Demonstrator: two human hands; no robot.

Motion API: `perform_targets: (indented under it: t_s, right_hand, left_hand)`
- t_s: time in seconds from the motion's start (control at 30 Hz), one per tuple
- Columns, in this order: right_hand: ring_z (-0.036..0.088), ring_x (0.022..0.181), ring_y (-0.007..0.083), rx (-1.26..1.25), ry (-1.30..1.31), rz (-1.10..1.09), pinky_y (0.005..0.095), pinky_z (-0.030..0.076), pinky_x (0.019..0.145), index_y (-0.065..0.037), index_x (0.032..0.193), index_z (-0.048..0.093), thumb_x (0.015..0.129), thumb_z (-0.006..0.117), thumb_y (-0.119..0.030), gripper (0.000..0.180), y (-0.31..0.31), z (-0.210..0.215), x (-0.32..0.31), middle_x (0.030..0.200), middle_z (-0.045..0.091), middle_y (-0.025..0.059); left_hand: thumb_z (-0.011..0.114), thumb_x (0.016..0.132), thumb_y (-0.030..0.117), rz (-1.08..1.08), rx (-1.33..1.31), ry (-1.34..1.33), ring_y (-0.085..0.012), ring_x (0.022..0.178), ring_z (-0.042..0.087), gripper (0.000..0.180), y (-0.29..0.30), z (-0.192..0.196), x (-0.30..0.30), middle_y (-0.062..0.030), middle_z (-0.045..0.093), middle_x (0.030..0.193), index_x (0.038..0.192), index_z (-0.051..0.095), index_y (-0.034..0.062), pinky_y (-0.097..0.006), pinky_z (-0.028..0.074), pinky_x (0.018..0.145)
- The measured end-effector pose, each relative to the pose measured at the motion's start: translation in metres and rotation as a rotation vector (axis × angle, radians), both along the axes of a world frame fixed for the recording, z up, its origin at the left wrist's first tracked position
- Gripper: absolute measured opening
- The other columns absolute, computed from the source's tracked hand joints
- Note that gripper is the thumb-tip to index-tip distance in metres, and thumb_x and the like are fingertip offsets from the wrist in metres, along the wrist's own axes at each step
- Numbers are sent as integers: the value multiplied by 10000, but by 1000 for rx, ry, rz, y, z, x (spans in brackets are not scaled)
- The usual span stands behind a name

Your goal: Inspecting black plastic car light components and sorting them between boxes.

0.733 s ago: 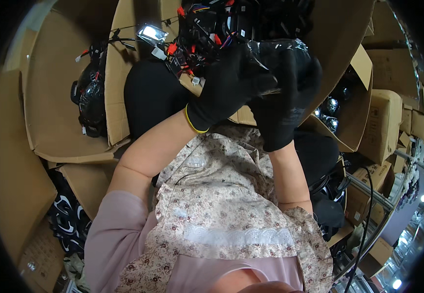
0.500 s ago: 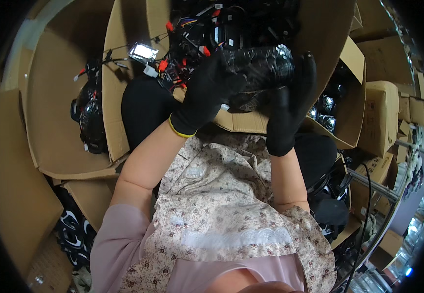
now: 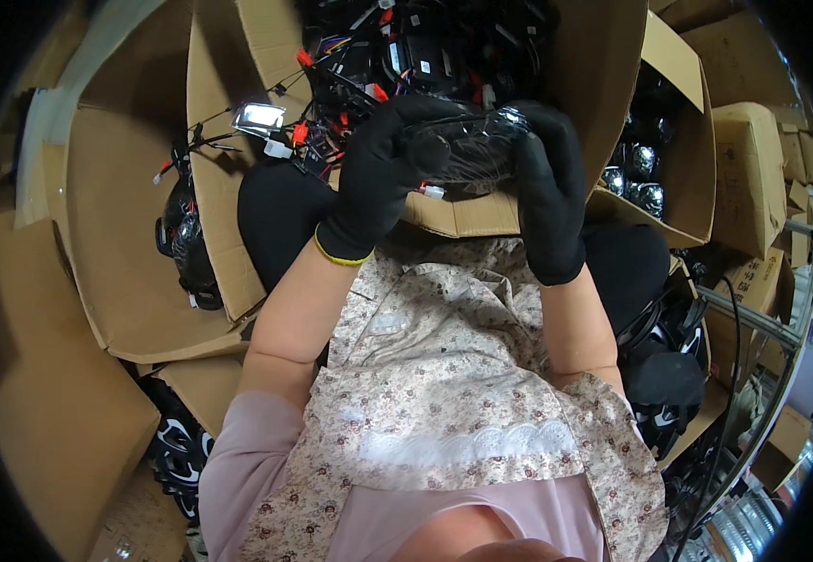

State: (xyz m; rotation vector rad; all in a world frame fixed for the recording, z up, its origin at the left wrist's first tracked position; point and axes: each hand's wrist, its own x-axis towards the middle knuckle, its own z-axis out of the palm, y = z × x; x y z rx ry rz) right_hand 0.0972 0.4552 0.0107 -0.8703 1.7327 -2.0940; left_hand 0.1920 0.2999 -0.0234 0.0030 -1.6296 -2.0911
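Between my two black-gloved hands is a dark, rounded bundle (image 3: 465,153) wrapped in clear, shiny plastic film; its exact kind does not show. My left hand (image 3: 376,169) grips its left end, with the fingers curled round it. On the other end, my right hand (image 3: 551,178) closes with the fingers bent over the top. The bundle is held above the near edge of an open cardboard box (image 3: 467,216). Inside that box lie black devices (image 3: 425,64) with coloured wires, red connectors and white plugs. A small shiny rectangular part (image 3: 260,116) hangs on wires at the box's left side.
Left of me stands another open cardboard box (image 3: 111,187) holding black wired units (image 3: 191,245). To the right, a box (image 3: 697,201) contains several film-wrapped pieces (image 3: 645,161). Black-and-white helmets (image 3: 182,450) sit low at the left. A metal rail (image 3: 753,317) and a black cable (image 3: 736,375) run along the right.
Both hands have brought the wrapped bundle slightly lower and nearer to me, turning it. My right hand has gone from flat and upright to bent round its end. The whole view has shifted slightly.
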Motion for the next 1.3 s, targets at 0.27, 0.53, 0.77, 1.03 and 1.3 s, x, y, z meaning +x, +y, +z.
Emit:
perform_targets:
  t_s: [0.27, 0.53, 0.77, 1.03, 1.3]
  right_hand:
    - [570, 1037, 171, 142, -73, 55, 322, 467, 903, -12, 1109, 604, 921, 649, -127, 225, 0, 4, -10, 1127, 584, 94]
    - [376, 1380, 412, 216, 931, -257, 459, 382, 1095, -120, 1468, 424, 584, 939, -362, 1052, -15, -28, -15, 1512, 288, 246]
    - [336, 1427, 365, 173, 784, -121, 452, 370, 1139, -59, 1519, 313, 555, 956, -330, 1190, -23, -14, -19, 1553, 239, 227]
    - [457, 1325, 369, 328, 958, -151, 439, 430, 1086, -63, 1468, 405, 531, 957, -247, 1103, -30, 22, -9, 1468, 348, 207]
    - [458, 1311, 356, 236, 813, -113, 447, 440, 1070, -55, 1462, 390, 546, 954, -279, 1098, -23, 0, -11, 1428, 397, 188]
  left_hand:
    - [693, 945, 207, -9, 133, -5, -145, 1083, 625, 384, 5, -1, -2, -76, 661, 1192, 1260, 584, 17, -298, 520, 948]
    - [654, 975, 263, -146, 529, 11, -172, 1203, 567, 552, 3, -3, -8, -98, 572, 1351, 1420, 454, 5, -335, 479, 1027]
    - [691, 928, 143, -113, 154, -91, -162, 1212, 547, 578, -5, -15, 9, -92, 567, 1354, 1436, 446, 17, -330, 464, 1035]
    - [699, 914, 121, -163, 196, -42, -166, 1209, 550, 602, -2, -14, 6, -88, 569, 1349, 1445, 434, 20, -330, 467, 1032]
    - [708, 900, 99, -257, 237, 3, -170, 1207, 552, 628, -3, -12, -1, -84, 571, 1343, 1454, 421, 23, -330, 469, 1029]
